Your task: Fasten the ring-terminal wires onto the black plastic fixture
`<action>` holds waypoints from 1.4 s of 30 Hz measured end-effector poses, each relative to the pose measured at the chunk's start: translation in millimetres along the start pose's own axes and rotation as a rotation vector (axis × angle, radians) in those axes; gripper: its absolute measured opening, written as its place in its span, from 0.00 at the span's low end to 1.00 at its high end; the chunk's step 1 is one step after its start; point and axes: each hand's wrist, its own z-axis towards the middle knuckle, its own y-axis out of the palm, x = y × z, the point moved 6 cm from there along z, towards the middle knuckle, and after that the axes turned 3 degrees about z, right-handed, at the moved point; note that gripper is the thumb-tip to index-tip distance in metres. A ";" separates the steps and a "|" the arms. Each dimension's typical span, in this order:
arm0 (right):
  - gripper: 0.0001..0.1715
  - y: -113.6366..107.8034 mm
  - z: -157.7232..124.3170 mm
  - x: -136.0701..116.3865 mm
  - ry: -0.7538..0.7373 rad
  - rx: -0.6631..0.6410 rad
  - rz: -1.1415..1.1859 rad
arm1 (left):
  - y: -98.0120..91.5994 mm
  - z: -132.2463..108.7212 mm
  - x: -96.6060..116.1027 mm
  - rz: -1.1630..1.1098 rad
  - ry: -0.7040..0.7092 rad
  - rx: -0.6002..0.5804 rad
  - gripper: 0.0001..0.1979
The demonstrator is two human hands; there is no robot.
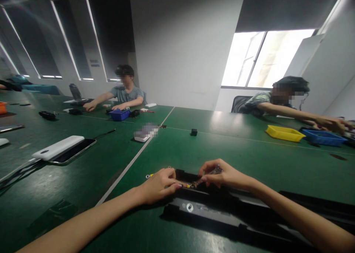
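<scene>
My left hand (159, 186) rests at the left end of a long black housing (210, 198), thumb and forefinger closed on a yellow-sleeved ring terminal (188, 186). Another ring terminal (148, 176) with a yellow sleeve sticks out behind that hand. My right hand (220, 173) grips a screwdriver (217, 169) with a clear-looking handle, its shaft slanting down to the left toward the terminal. Its tip is too small to make out clearly. In front lies a black strip (205, 212) with a round white spot.
A white power bank (59, 147) and a phone (74, 152) with cables lie at left. Farther off are a white device (145, 132), a small black cube (193, 132), and yellow (285, 133), blue (324, 137) and dark-blue bins (119, 115). Two people work across the green table (235, 149).
</scene>
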 end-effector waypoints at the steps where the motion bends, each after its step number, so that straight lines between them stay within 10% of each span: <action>1: 0.20 -1.7 -0.6 0.2 0.015 -0.006 -0.002 | 0.1 0.1 0.1 -0.004 0.003 0.002 0.25; 10: 0.20 -14.0 -1.7 -1.2 0.037 -0.082 -0.193 | 2.1 0.0 -3.3 0.009 0.020 0.018 0.24; 23: 0.09 -8.5 -8.3 -25.7 -0.325 0.047 -0.801 | 2.8 0.6 -4.7 0.017 0.013 0.015 0.20; 42: 0.10 -6.6 -7.0 -7.3 -0.321 0.052 -0.755 | 0.2 0.7 0.9 0.021 0.014 0.008 0.23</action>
